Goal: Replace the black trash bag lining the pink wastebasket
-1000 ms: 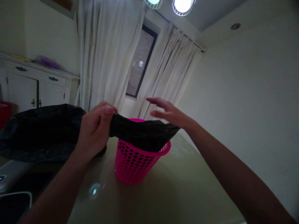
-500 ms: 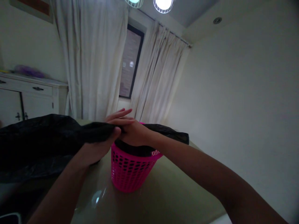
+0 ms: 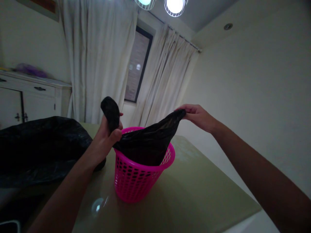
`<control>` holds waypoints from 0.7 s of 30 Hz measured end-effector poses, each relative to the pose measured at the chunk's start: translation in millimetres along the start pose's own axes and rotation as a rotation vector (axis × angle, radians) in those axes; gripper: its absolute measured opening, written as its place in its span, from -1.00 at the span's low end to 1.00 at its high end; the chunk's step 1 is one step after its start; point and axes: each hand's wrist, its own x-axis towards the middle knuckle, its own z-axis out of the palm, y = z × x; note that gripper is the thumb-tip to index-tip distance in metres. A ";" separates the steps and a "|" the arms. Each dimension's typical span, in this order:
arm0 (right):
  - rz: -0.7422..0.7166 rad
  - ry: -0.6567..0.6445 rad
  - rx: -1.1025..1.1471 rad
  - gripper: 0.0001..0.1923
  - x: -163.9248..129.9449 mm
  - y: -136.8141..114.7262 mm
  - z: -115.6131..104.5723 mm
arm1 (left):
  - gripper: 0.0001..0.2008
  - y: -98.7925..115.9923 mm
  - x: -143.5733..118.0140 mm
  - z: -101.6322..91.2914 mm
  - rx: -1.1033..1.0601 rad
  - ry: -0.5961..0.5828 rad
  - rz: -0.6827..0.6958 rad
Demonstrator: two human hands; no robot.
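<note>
White curtains [image 3: 102,58] hang by a dark window [image 3: 137,64], and two round lamps [image 3: 173,5] glow up top. Low down is a smooth, shiny table [image 3: 194,194] that looks pale green.

On the table stands a bright pink basket [image 3: 136,184]. It is round, made of hard plastic, and full of little holes. A black bin bag [image 3: 148,142] sits partly inside it, with its lower part down in the basket and its top edge pulled up above the rim.

My left hand [image 3: 107,136] is closed tight around one bunched end of the bag, and a black lump of it sticks up above my thumb. My right hand [image 3: 196,115] pinches the other corner with fingertips and holds it up and out to the side. The bag stretches between my two hands.

I think the bag is very light, thin and floppy. It looks a bit slippery and could tear if I pull too hard. The best place to hold it is near the top edge, one hand on each side.

A big heap of more black plastic [image 3: 41,145] lies on the table to the left, just behind my left arm. A white cupboard [image 3: 31,97] stands by the wall.
</note>
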 end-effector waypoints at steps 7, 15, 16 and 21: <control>0.111 -0.213 0.282 -0.08 -19.3 49.7 44.9 | -0.20 15.9 3.8 6.7 -0.302 0.104 -0.132; 0.065 -0.127 0.529 -0.38 10.1 23.6 163.2 | -0.03 21.2 -12.4 18.8 -0.053 -0.131 -0.308; 0.005 -0.156 0.424 -0.42 12.0 18.4 172.5 | 0.02 23.5 -13.6 21.3 -0.025 -0.174 -0.321; -0.393 -0.394 0.185 -0.68 9.4 2.7 178.5 | -0.55 27.9 -10.2 25.6 -0.001 -0.208 -0.276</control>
